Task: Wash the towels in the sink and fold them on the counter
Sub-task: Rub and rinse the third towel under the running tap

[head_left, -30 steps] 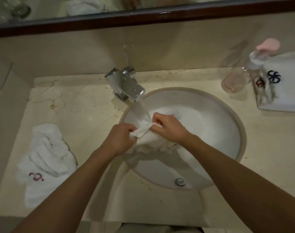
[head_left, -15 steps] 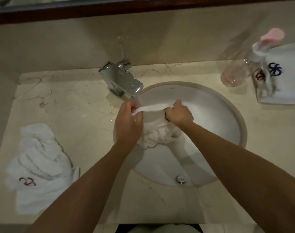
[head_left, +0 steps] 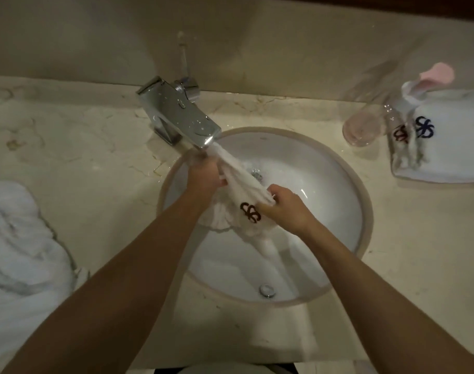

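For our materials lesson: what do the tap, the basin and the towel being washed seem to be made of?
Tap: probably polished chrome-plated metal; it mirrors light and beads water.
Basin: likely glazed ceramic; smooth, white, glossy.
Towel: apparently woven cotton, matte and limp, with a dark stitched emblem.

My counter (head_left: pixel 76 168) is pale veined marble running along the wall, with the round white sink (head_left: pixel 335 168) set into its middle. The chrome faucet (head_left: pixel 176 114) stands at the back edge, just behind the basin's rim. A heap of crumpled white towels (head_left: pixel 22 238) lies at the left edge. Toward the right back corner a clear glass (head_left: pixel 361 128) stands just beside a folded white towel (head_left: pixel 451 157) with dark emblems, which reaches the right edge. A bottle with a pink cap (head_left: pixel 436 72) stands at that towel's back.
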Available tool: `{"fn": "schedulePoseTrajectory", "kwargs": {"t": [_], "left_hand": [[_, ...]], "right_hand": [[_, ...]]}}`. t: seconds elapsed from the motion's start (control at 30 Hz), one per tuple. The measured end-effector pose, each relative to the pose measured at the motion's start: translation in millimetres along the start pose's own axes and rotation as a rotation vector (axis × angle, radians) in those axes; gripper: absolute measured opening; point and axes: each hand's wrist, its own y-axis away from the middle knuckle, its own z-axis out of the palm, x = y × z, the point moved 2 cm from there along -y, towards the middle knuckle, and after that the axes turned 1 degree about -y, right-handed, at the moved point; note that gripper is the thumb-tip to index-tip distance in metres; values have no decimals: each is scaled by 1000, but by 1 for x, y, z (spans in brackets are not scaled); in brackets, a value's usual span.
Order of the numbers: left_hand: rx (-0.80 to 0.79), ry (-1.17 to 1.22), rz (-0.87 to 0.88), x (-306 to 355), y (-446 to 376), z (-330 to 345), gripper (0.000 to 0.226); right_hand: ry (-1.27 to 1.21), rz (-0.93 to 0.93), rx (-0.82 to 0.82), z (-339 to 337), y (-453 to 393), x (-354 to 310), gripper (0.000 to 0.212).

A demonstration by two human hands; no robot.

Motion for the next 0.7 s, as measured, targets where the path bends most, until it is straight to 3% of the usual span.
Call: {"fn": "schedulePoseTrajectory", "kwargs": {"t": [0.03, 0.1, 0.17, 0.2, 0.27, 0.33, 0.43, 0.5, 0.57, 0.63, 0.7], "left_hand": [[10, 19, 25, -3, 4, -3, 17], [48, -21, 98, -8, 10, -12, 42], [26, -82, 204, -8, 20, -20, 32], [41, -95, 236, -6, 28, -25, 21], [67, -74, 262, -6, 35, -35, 21], [70, -200, 258, -8, 39, -46, 25], [-94, -316, 151, -17, 40, -50, 31], [-154, -60, 39, -19, 39, -49, 35], [-245, 435, -133, -23, 38, -53, 27], [-305, 859, -205, -39, 31, -60, 31], [-303, 988, -264, -61, 21, -63, 48]], "right_hand": [[230, -41, -19, -3, -9, 4, 26], [518, -63, -63, -12, -25, 10, 31], [513, -45, 9, -19, -37, 14, 33], [372, -1, 91, -23, -40, 14, 35], [-246, 148, 213, -28, -42, 14, 33], [-774, 188, 155, -23, -37, 4, 21], [-1082, 61, 131, -19, -20, -30, 8], [-1269, -60, 114, -22, -3, -52, 10], [-1586, -131, 29, -23, 14, -62, 17], [-1816, -27, 35, -12, 24, -55, 13], [-1867, 243, 71, 10, 23, -33, 16]]}}
